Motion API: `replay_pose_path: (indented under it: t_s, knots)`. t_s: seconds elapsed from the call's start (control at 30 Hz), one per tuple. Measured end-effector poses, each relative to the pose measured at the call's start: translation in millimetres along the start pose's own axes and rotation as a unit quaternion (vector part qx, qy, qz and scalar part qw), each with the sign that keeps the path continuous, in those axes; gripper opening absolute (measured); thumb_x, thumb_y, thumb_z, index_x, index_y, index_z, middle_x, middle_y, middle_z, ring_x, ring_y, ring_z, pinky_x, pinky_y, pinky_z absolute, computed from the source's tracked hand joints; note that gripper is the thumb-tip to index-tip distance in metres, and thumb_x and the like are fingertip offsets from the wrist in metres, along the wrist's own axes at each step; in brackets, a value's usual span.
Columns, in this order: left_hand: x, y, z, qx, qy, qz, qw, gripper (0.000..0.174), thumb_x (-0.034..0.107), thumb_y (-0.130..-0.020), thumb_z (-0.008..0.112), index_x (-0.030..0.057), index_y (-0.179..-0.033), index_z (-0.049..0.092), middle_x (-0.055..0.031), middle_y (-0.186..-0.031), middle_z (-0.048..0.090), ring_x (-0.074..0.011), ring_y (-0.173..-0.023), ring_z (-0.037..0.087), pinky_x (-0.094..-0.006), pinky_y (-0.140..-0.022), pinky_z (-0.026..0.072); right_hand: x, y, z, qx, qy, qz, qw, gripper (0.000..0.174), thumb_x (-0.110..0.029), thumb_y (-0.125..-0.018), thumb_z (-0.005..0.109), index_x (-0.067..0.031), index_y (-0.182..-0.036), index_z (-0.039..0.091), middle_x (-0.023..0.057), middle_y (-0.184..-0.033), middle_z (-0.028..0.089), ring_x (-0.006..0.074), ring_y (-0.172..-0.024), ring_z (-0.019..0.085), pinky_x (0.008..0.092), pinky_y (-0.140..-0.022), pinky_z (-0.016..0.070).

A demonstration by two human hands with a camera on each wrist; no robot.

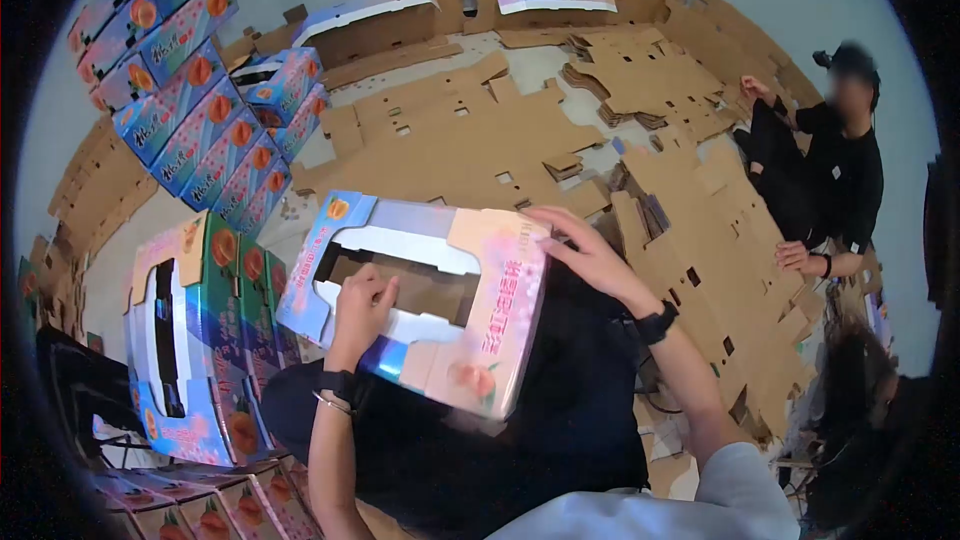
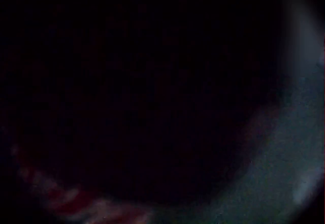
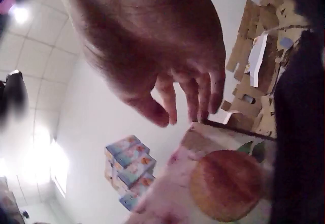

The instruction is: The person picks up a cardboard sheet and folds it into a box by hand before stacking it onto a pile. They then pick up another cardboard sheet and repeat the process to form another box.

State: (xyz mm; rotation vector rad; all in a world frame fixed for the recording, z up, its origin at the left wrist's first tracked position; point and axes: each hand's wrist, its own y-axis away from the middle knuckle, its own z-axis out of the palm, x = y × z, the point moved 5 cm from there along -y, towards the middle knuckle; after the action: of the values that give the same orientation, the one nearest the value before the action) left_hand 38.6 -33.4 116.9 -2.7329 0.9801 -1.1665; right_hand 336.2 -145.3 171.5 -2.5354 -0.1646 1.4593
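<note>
A printed carton (image 1: 490, 310), blue and pink with peach pictures, lies tilted on my lap with its open side up. My left hand (image 1: 362, 304) reaches into the opening, fingers curled round the edge of a white inner flap (image 1: 420, 325). My right hand (image 1: 583, 245) rests on the carton's far right top edge with fingers nearly straight. In the right wrist view that hand (image 3: 183, 111) hangs relaxed just above the carton's pink side (image 3: 223, 183), which carries a peach picture. The left wrist view is almost black and shows nothing clear.
A finished carton (image 1: 190, 340) stands on end to my left, with more cartons (image 1: 200, 510) below it. A tall stack of blue cartons (image 1: 190, 90) leans at the upper left. Flat cardboard blanks (image 1: 470, 130) cover the floor ahead. A person in black (image 1: 830, 170) sits at the right.
</note>
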Motion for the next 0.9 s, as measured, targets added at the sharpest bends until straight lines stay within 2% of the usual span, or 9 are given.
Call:
replay_pose_path:
  t_s: [0.13, 0.2, 0.33, 0.37, 0.5, 0.67, 0.73, 0.8, 0.9]
  knots:
    - [11, -1, 21, -0.055, 0.072, -0.020, 0.996, 0.029, 0.022, -0.088, 0.060, -0.0020, -0.073, 0.064, -0.0186, -0.074, 0.060, -0.0384, -0.070, 0.057, -0.0450, -0.063, 0.0430, 17, -32, 25, -0.047, 0.086, -0.042, 0.994, 0.037, -0.022, -0.091, 0.054, -0.0091, -0.126, 0.055, 0.0128, -0.117, 0.053, 0.0253, -0.110, 0.052, 0.0322, -0.095, 0.0399]
    - [27, -1, 19, -0.117, 0.096, -0.052, 0.987, 0.031, 0.026, -0.089, 0.059, -0.0011, -0.076, 0.066, -0.0212, -0.077, 0.063, -0.0398, -0.072, 0.059, -0.0458, -0.066, 0.0455, 19, -39, 22, -0.026, 0.101, 0.118, 0.987, 0.037, -0.025, -0.089, 0.058, -0.0094, -0.123, 0.058, 0.0107, -0.101, 0.053, 0.0231, -0.097, 0.056, 0.0317, -0.087, 0.0437]
    - [36, 9, 14, -0.081, 0.070, 0.034, 0.994, 0.034, 0.029, -0.087, 0.062, 0.0003, -0.069, 0.066, -0.0179, -0.063, 0.060, -0.0375, -0.061, 0.057, -0.0428, -0.057, 0.0445, -18, -38, 17, -0.050, 0.201, 0.047, 0.977, 0.038, -0.024, -0.085, 0.062, -0.0100, -0.120, 0.060, 0.0091, -0.087, 0.052, 0.0208, -0.078, 0.056, 0.0312, -0.069, 0.0456]
    - [34, 10, 19, -0.105, 0.070, 0.033, 0.992, 0.037, 0.029, -0.085, 0.063, 0.0007, -0.062, 0.065, -0.0174, -0.058, 0.057, -0.0359, -0.056, 0.056, -0.0411, -0.052, 0.0431, -17, -38, 14, -0.080, 0.173, 0.028, 0.981, 0.039, -0.023, -0.086, 0.062, -0.0106, -0.123, 0.059, 0.0046, -0.073, 0.049, 0.0136, -0.063, 0.050, 0.0279, -0.058, 0.0410]
    - [59, 14, 23, -0.240, 0.111, 0.046, 0.963, 0.037, 0.028, -0.084, 0.062, 0.0002, -0.060, 0.063, -0.0187, -0.057, 0.056, -0.0367, -0.055, 0.055, -0.0422, -0.054, 0.0444, -38, -10, 13, -0.186, 0.031, 0.133, 0.973, 0.039, -0.021, -0.091, 0.060, -0.0094, -0.128, 0.056, -0.0033, -0.058, 0.034, 0.0049, -0.054, 0.033, 0.0234, -0.050, 0.0294]
    - [66, 17, 30, -0.217, 0.113, 0.083, 0.966, 0.035, 0.025, -0.084, 0.060, -0.0007, -0.060, 0.063, -0.0207, -0.062, 0.058, -0.0377, -0.061, 0.058, -0.0445, -0.060, 0.0461, -34, 15, 12, -0.139, 0.073, 0.141, 0.978, 0.026, -0.016, -0.093, 0.055, -0.0050, -0.116, 0.062, 0.0012, -0.064, 0.054, 0.0065, -0.058, 0.045, 0.0245, -0.055, 0.0389]
    - [70, 20, 28, -0.187, 0.096, 0.102, 0.972, 0.035, 0.025, -0.084, 0.059, -0.0011, -0.061, 0.063, -0.0205, -0.062, 0.058, -0.0374, -0.061, 0.058, -0.0436, -0.060, 0.0467, -34, 15, 15, -0.056, 0.019, 0.058, 0.997, 0.021, -0.018, -0.094, 0.055, -0.0044, -0.107, 0.064, 0.0078, -0.075, 0.063, 0.0108, -0.063, 0.055, 0.0278, -0.059, 0.0443]
    - [68, 19, 29, -0.196, 0.089, 0.082, 0.973, 0.035, 0.024, -0.084, 0.059, -0.0011, -0.061, 0.064, -0.0201, -0.063, 0.059, -0.0368, -0.060, 0.058, -0.0421, -0.061, 0.0475, -38, 0, 14, -0.069, 0.076, 0.025, 0.994, 0.024, -0.024, -0.095, 0.052, -0.0042, -0.104, 0.063, 0.0120, -0.080, 0.065, 0.0162, -0.067, 0.060, 0.0306, -0.062, 0.0464]
    - [62, 21, 32, -0.201, 0.142, 0.035, 0.969, 0.037, 0.030, -0.086, 0.061, 0.0008, -0.063, 0.065, -0.0179, -0.064, 0.060, -0.0360, -0.065, 0.054, -0.0426, -0.070, 0.0435, -29, -17, 20, -0.172, 0.137, 0.121, 0.968, 0.030, -0.031, -0.095, 0.050, -0.0034, -0.101, 0.062, 0.0136, -0.080, 0.065, 0.0221, -0.065, 0.060, 0.0330, -0.061, 0.0461]
